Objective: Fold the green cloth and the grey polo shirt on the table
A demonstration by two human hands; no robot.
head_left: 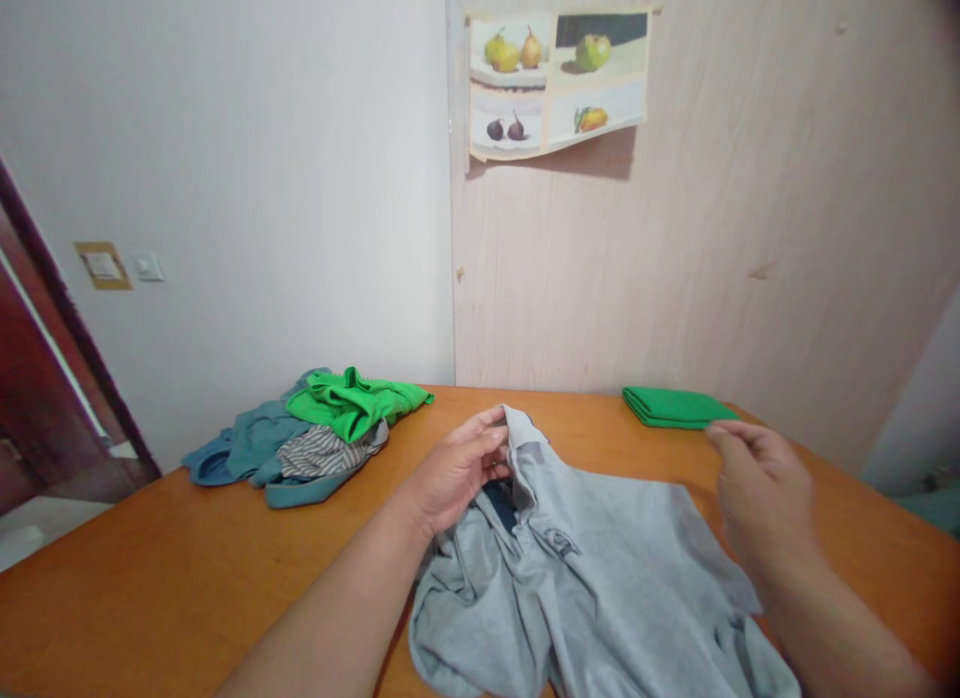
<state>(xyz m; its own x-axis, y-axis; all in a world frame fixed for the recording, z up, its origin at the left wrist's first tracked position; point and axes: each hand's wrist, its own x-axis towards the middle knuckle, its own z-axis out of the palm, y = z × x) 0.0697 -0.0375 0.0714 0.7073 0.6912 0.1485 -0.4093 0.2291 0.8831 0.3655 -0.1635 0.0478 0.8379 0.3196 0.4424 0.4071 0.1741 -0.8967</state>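
Your left hand point(465, 463) pinches the collar point(527, 440) of the grey shirt point(615, 558), which lies rumpled across the near middle of the table point(150, 598). Your right hand point(769, 493) is curled above the table's right side; whether it grips anything, I cannot tell. With the collar raised by one hand only, the shirt could twist or crease. A low sweep of that right hand might also knock the folded green cloth point(675, 408) at the table's far right.

The person's two hands point(459, 468) and tapering forearms point(337, 608) are bare.
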